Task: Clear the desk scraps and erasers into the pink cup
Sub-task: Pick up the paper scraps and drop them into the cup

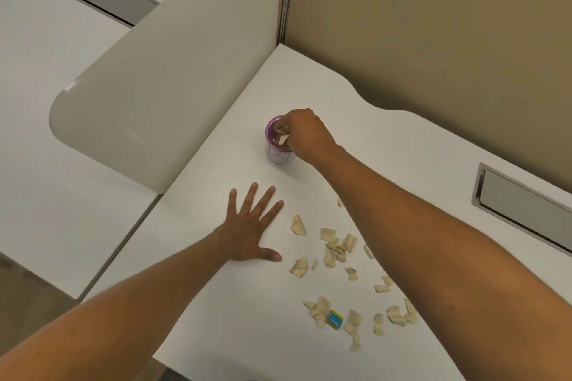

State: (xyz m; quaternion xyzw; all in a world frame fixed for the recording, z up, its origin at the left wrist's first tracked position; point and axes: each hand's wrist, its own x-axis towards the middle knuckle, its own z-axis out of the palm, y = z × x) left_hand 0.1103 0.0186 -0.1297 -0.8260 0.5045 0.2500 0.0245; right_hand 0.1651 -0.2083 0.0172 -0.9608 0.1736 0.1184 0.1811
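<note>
- Right grip: right hand (305, 133) bunched over the mouth of the pink cup (276, 143), fingertips pinched on a small wad of tan paper scraps (282, 135) held at the rim, partly inside the opening.
- Left grip: left hand (251, 226) released, palm down and flat on the worktop (216, 303), fingers spread, thumb out to the side. It holds nothing and lies near the cup but apart from it, on the near side.
- Head view, cup: upright on the worktop toward the far left corner, pink rim with a paler lower wall that bears a faint drawn mark. Some scrap material shows inside; how full it is cannot be told.
- Head view, loose scraps (335, 249): torn tan pieces scattered over the worktop to the right of the left hand and under the right forearm. One cluster sits just beyond the left thumb; a second spread (397, 315) lies nearer the front edge.
- Head view, eraser (335, 318): a small block in a blue-green and yellow sleeve, lying flat among the nearer scraps, touching or just beside a tan piece on its left.
- Head view, surroundings: a tan partition panel (433, 40) stands behind the worktop; a grey cable-slot cover (523, 204) is set into the surface at the right; a rounded white divider (161, 86) rises on the left.
</note>
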